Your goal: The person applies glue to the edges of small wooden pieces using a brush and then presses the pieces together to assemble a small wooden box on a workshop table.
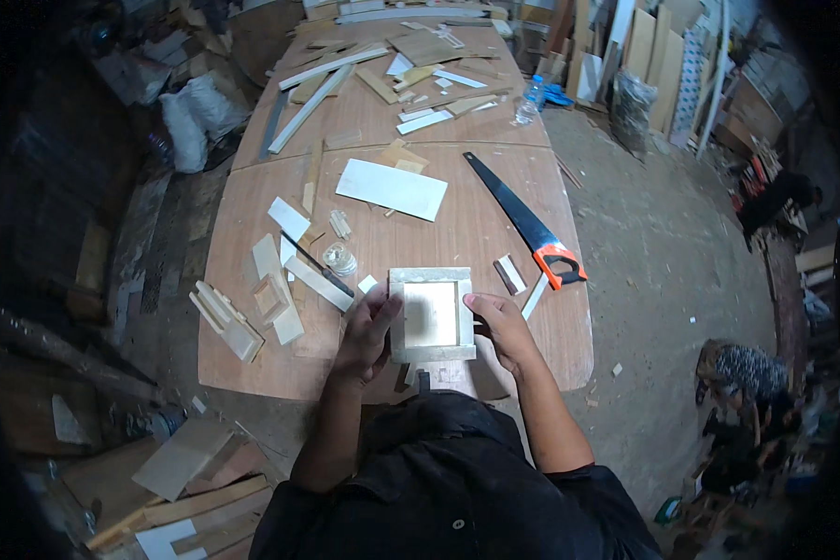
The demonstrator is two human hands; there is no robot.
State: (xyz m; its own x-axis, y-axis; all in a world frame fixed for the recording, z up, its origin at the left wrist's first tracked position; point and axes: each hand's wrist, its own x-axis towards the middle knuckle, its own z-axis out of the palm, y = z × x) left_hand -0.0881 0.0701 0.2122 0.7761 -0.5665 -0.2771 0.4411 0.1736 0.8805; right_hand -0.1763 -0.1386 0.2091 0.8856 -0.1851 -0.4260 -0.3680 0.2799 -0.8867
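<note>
A small square wooden frame [431, 354] with a pale panel inside is held up over the table's near edge. My left hand [371, 329] grips its left side, thumb on the front. On the opposite side my right hand [501, 327] pinches the upper right edge, its other fingers partly hidden behind. Right of the frame lie a short wooden block [509, 275] and a handsaw [524, 217] with an orange and black handle. To the left are a round clear container [339, 259], a dark slim tool [315, 262] and several wood strips [319, 285].
The wooden table [270, 359] carries a white board [392, 189] mid-table and many offcuts [420, 79] at its far end. A water bottle [530, 101] stands near the far right edge. Scrap boards [186, 457] lie on the floor at lower left; planks [639, 47] lean at upper right.
</note>
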